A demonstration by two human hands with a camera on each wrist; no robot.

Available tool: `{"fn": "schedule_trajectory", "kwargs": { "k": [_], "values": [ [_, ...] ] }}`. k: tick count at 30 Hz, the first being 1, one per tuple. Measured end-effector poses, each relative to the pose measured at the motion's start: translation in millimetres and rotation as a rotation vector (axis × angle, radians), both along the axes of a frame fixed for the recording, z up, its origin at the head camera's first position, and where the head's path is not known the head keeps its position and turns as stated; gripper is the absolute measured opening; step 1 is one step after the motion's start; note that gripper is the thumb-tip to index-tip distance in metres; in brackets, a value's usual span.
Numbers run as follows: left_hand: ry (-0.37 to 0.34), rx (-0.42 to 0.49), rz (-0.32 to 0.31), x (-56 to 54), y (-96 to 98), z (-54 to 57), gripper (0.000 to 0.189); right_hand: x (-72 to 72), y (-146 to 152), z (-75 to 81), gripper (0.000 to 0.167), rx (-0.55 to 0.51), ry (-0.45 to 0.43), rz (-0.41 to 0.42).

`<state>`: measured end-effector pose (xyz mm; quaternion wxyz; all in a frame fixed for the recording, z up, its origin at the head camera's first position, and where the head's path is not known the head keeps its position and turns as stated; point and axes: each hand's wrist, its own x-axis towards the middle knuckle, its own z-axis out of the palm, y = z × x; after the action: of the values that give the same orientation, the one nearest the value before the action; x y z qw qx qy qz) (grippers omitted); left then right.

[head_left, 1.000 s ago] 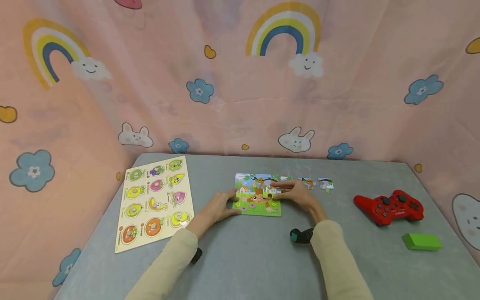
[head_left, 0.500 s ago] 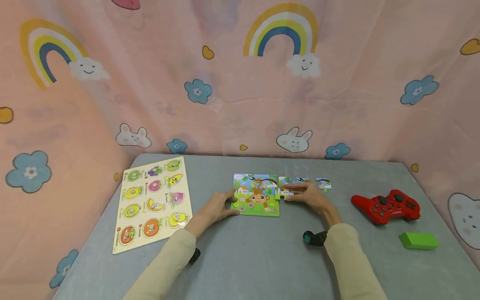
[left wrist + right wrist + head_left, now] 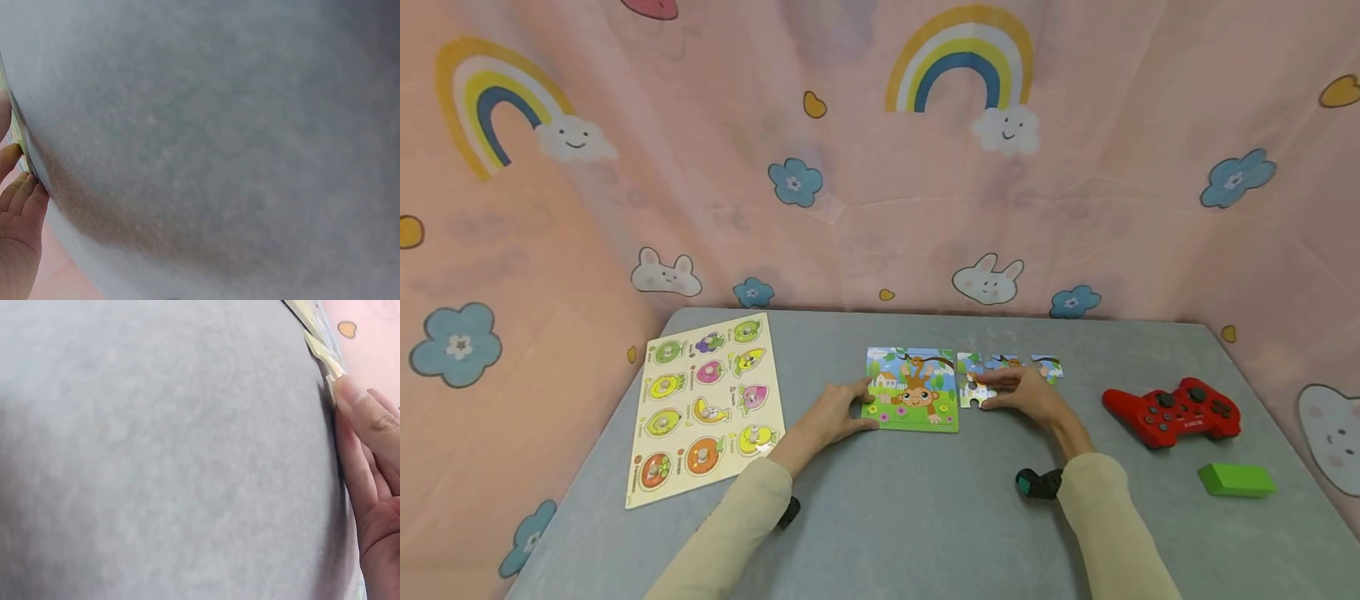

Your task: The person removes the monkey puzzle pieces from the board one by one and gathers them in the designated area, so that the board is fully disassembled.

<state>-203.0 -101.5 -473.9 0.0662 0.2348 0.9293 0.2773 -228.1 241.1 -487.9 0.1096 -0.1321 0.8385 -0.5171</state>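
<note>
A small jigsaw board (image 3: 913, 392) with a monkey picture lies mid-table in the head view. Thumb and fingertips of my left hand (image 3: 832, 410) touch its left edge; the left wrist view shows those fingers (image 3: 22, 194) along the board's side. Just right of the board, my right hand (image 3: 1030, 393) pinches a jigsaw piece (image 3: 972, 393) with a house on it, low at the table. In the right wrist view the thumb (image 3: 359, 403) presses a pale piece edge (image 3: 322, 350). More jigsaw pieces (image 3: 970, 361) lie behind that hand, partly covered by it.
To the left lies a fruit knob-puzzle board (image 3: 707, 408). On the right are a red game controller (image 3: 1176, 412) and a green block (image 3: 1236, 480). A pink patterned curtain (image 3: 865, 233) hangs behind the grey table (image 3: 895, 517).
From over the board's right part, my right hand has moved right with the house piece, now beside the board. My left hand has stayed at the board's left edge.
</note>
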Motion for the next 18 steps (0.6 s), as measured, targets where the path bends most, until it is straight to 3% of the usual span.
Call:
{"fn": "schedule_trajectory", "kwargs": {
  "k": [4, 12, 18],
  "values": [
    [-0.005, 0.006, 0.003, -0.4, 0.3, 0.7, 0.040, 1.3, -0.1, 2.0, 0.047, 0.049, 0.057, 0.016],
    [0.000, -0.007, 0.004, -1.1, 0.4, -0.3, 0.044, 5.3, -1.8, 3.3, 0.044, 0.075, 0.082, -0.012],
    [-0.006, 0.005, 0.009, -0.1, 0.3, -0.7, 0.040, 7.4, -0.4, 2.8, 0.048, 0.034, 0.090, -0.005]
  ]
}}
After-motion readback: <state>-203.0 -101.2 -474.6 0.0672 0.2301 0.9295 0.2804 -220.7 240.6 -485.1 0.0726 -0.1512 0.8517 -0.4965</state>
